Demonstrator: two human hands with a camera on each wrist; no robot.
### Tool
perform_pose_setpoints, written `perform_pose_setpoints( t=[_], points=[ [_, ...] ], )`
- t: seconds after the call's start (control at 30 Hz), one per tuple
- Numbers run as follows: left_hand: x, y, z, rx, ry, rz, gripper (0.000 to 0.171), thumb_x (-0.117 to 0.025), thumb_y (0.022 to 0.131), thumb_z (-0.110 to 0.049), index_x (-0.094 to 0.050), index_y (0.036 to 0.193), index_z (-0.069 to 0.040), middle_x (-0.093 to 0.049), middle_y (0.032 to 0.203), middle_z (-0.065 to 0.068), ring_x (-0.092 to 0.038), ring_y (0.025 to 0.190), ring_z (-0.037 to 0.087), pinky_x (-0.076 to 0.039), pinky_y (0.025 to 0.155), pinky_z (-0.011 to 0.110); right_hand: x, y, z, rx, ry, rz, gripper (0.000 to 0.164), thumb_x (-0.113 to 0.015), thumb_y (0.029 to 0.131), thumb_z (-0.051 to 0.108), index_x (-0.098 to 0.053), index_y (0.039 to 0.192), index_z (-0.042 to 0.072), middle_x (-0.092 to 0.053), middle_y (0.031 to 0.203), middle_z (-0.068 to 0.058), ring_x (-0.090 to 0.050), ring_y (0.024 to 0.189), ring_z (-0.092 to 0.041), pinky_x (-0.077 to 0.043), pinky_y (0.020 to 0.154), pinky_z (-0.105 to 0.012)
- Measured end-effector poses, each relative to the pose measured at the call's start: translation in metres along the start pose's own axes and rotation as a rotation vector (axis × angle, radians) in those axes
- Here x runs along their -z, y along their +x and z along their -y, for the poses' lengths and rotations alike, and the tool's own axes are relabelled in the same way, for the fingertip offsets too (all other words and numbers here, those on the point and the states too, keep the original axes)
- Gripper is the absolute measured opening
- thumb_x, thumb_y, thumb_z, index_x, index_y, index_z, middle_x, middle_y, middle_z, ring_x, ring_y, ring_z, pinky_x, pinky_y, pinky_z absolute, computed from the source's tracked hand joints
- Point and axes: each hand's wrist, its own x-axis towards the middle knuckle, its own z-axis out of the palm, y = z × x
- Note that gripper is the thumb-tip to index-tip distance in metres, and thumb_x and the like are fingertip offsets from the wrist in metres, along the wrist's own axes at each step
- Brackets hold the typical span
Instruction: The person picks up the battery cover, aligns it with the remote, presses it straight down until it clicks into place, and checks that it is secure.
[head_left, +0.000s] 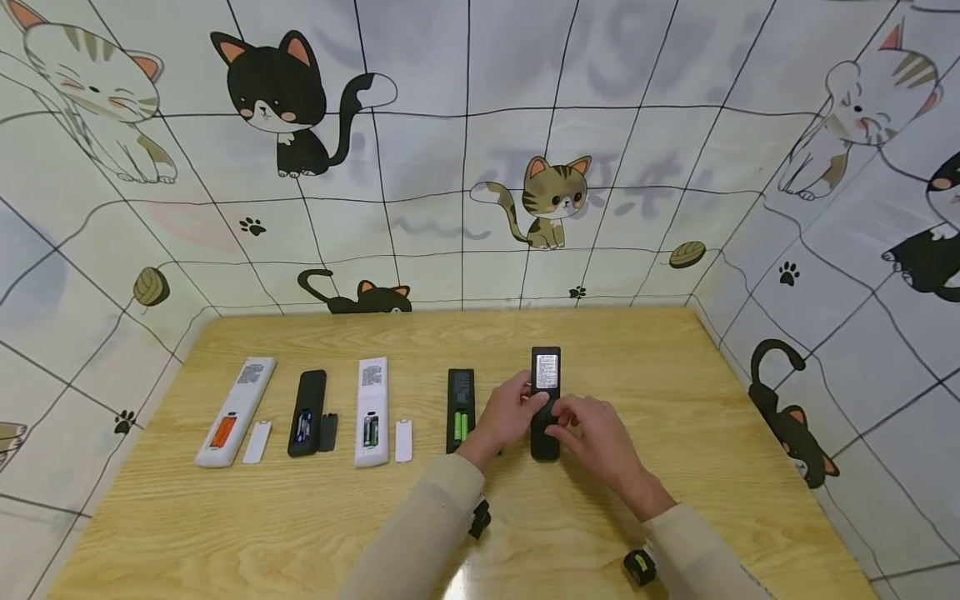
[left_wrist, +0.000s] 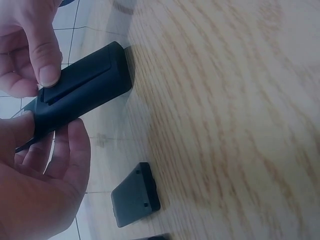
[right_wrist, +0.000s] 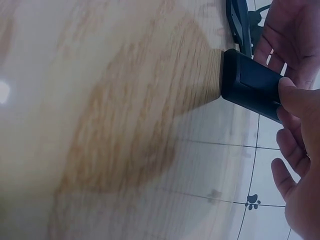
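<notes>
A black remote control (head_left: 546, 433) lies back side up, with a white label on its far half. My left hand (head_left: 508, 412) grips it from the left, thumb on top and fingers curled beneath, as the left wrist view shows. At its battery cover (left_wrist: 82, 75), my right hand (head_left: 600, 437) pinches the end nearest the label between thumb and forefinger. One long edge of that cover stands slightly raised, with a dark gap under it. Whether batteries lie underneath is hidden. Left of my left hand is another black remote (head_left: 461, 387) with green batteries (head_left: 461, 426) exposed.
Further left lie a white remote (head_left: 371, 392), a black remote (head_left: 309, 392) and another white remote (head_left: 251, 383), their battery compartments uncovered. Loose covers lie beside them, including a white cover (head_left: 403, 442). A loose black cover (left_wrist: 132, 197) sits near my left hand. Cat-patterned cloth (head_left: 465, 208) surrounds the wooden table (head_left: 300, 533).
</notes>
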Motion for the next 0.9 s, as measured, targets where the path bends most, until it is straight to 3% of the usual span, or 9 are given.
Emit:
perform_pose_setpoints(
  t=[0.2, 0.33, 0.53, 0.9],
  points=[
    [0.0002, -0.0001, -0.0002, 0.003, -0.019, 0.0, 0.021, -0.052, 0.093, -0.031, -0.054, 0.113, -0.025, -0.064, 0.11, 0.0, -0.06, 0.094, 0.012, -0.047, 0.079, 0.032, 0.0, -0.0004, -0.0001, -0.131, 0.065, 0.017, 0.05, -0.075, 0.076, 0.028, -0.049, 0.114, 0.008, -0.06, 0.079, 0.004, -0.052, 0.069, -0.008, -0.046, 0.063, -0.024],
    [0.0001, -0.0019, -0.0007, 0.008, -0.034, 0.005, 0.022, -0.052, 0.093, -0.03, -0.053, 0.114, -0.025, -0.063, 0.111, 0.0, -0.059, 0.092, 0.011, -0.048, 0.078, 0.032, -0.0009, -0.0021, 0.0003, -0.197, 0.092, 0.028, 0.06, -0.074, 0.077, 0.032, -0.046, 0.124, 0.008, -0.06, 0.085, 0.001, -0.052, 0.072, -0.011, -0.043, 0.063, -0.025],
    [-0.0008, -0.0028, 0.0009, 0.012, -0.066, 0.007, 0.022, -0.052, 0.093, -0.029, -0.053, 0.114, -0.024, -0.064, 0.105, -0.002, -0.059, 0.084, 0.009, -0.047, 0.074, 0.028, -0.0033, -0.0031, 0.001, -0.206, 0.095, 0.078, 0.05, -0.071, 0.079, 0.034, -0.053, 0.121, 0.013, -0.061, 0.085, 0.0, -0.057, 0.077, -0.014, -0.045, 0.066, -0.028],
    [-0.0006, -0.0029, -0.0018, -0.002, -0.061, 0.006, 0.023, -0.051, 0.094, -0.028, -0.053, 0.117, -0.024, -0.065, 0.108, -0.001, -0.06, 0.084, 0.009, -0.048, 0.075, 0.029, -0.0013, -0.0019, 0.0016, -0.193, 0.052, 0.075, 0.044, -0.071, 0.079, 0.034, -0.055, 0.115, 0.014, -0.061, 0.082, 0.002, -0.057, 0.076, -0.011, -0.047, 0.067, -0.029]
  ],
)
